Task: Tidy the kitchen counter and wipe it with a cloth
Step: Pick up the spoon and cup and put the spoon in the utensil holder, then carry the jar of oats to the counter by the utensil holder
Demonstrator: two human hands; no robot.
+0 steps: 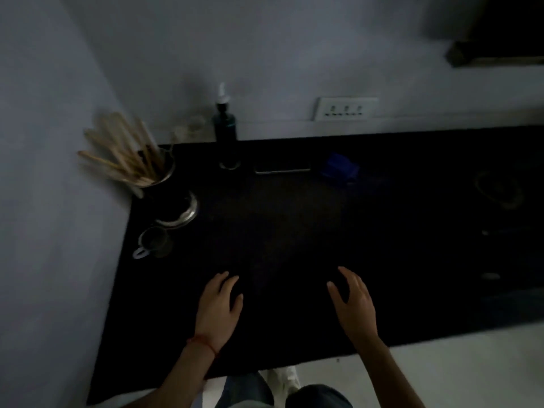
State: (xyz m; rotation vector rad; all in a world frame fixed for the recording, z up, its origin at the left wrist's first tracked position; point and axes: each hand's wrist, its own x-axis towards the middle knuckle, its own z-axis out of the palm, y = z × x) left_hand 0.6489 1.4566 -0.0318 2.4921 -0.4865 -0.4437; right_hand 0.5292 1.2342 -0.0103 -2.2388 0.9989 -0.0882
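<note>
A black kitchen counter [279, 231] fills the dim view. A crumpled blue cloth [340, 167] lies near the back wall, right of centre. My left hand [219, 307] hovers over the counter's front part with fingers apart, holding nothing; a red thread circles its wrist. About a hand's width to the right, my right hand [354, 304] is also empty with spread, slightly curled fingers. Both hands are well short of the cloth.
At the left stand a metal holder of wooden utensils [138, 163], a steel bowl [179, 213] and a small strainer [154, 242]. A dark pump bottle [225, 128] and a flat phone-like object [282, 169] sit at the back. A faint ring-shaped thing [499, 191] lies far right.
</note>
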